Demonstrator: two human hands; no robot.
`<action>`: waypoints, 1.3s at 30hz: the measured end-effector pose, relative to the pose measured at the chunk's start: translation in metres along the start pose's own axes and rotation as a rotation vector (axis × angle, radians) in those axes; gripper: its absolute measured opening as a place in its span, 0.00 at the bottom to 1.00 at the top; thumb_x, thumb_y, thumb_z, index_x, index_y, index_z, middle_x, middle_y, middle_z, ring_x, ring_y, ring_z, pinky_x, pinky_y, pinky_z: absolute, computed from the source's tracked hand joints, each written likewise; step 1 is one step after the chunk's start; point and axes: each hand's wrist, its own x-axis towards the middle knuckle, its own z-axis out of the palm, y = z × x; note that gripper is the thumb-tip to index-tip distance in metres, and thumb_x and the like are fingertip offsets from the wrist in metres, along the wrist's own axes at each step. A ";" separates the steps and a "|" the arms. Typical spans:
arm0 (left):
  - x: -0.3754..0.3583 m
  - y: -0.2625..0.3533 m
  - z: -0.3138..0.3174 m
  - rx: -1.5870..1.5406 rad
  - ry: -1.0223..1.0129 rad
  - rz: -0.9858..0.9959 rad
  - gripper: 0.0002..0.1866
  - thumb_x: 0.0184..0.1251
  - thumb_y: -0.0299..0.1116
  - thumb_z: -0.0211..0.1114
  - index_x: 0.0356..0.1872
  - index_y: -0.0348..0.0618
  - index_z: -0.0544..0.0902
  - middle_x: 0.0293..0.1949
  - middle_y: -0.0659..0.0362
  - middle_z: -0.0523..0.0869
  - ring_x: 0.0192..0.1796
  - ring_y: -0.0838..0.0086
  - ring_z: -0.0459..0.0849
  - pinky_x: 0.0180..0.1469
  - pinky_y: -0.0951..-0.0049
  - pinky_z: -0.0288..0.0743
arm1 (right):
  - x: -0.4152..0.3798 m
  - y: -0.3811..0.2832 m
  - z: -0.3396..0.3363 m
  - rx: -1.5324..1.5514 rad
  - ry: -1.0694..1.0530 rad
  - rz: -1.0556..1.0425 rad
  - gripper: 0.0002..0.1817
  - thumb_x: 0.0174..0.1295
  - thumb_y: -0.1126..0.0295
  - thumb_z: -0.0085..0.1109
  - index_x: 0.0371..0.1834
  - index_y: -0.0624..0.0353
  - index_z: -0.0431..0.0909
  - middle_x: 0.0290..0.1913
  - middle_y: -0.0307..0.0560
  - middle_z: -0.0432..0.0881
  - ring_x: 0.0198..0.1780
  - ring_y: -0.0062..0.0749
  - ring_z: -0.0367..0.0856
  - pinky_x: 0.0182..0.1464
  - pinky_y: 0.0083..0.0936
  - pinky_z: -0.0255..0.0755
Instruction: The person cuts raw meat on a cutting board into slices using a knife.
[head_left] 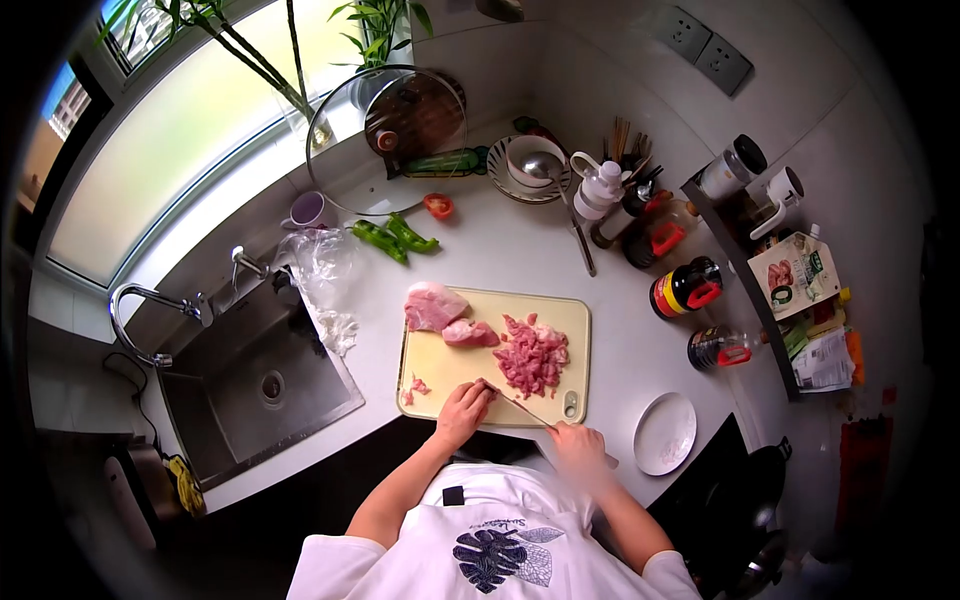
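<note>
While the white bench [480, 265] carries everything, the cream cutting board [450, 368] sits at its front edge; a hard sideways push could, I judge, make it slide. On the board, the uncut meat [433, 308] lies at the far left and the chopped meat [533, 355] is heaped at the right. The right hand [582, 446] is closed around the handle of the knife [522, 408], whose blade slants across the near edge. The left hand [463, 413] curls its fingers by the blade's tip; whether that grip pinches anything, I cannot tell. A slip on wet steel could nick those fingertips, the likeliest mishap. Smallest, a few meat scraps [417, 386] lie at the left, where a careless wrist might brush them off.
</note>
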 end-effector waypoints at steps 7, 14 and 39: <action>0.002 0.001 -0.003 -0.004 0.002 0.031 0.18 0.55 0.25 0.67 0.50 0.38 0.82 0.52 0.53 0.83 0.55 0.58 0.80 0.60 0.63 0.77 | 0.068 -0.043 0.040 0.007 0.069 -0.088 0.14 0.69 0.59 0.58 0.32 0.58 0.81 0.26 0.55 0.84 0.32 0.50 0.88 0.35 0.44 0.80; 0.006 0.005 -0.007 -0.058 0.031 -0.030 0.19 0.54 0.27 0.70 0.49 0.37 0.82 0.51 0.51 0.83 0.54 0.56 0.80 0.58 0.61 0.77 | 0.042 -0.016 0.038 0.020 0.160 -0.117 0.15 0.68 0.57 0.59 0.31 0.57 0.81 0.26 0.56 0.85 0.32 0.50 0.88 0.35 0.44 0.80; 0.056 0.020 -0.020 -0.078 0.056 0.034 0.20 0.51 0.21 0.68 0.48 0.49 0.83 0.53 0.56 0.80 0.55 0.58 0.80 0.55 0.59 0.77 | 0.018 0.017 0.025 0.204 0.191 0.181 0.17 0.67 0.52 0.60 0.34 0.56 0.84 0.29 0.57 0.85 0.32 0.58 0.85 0.36 0.50 0.77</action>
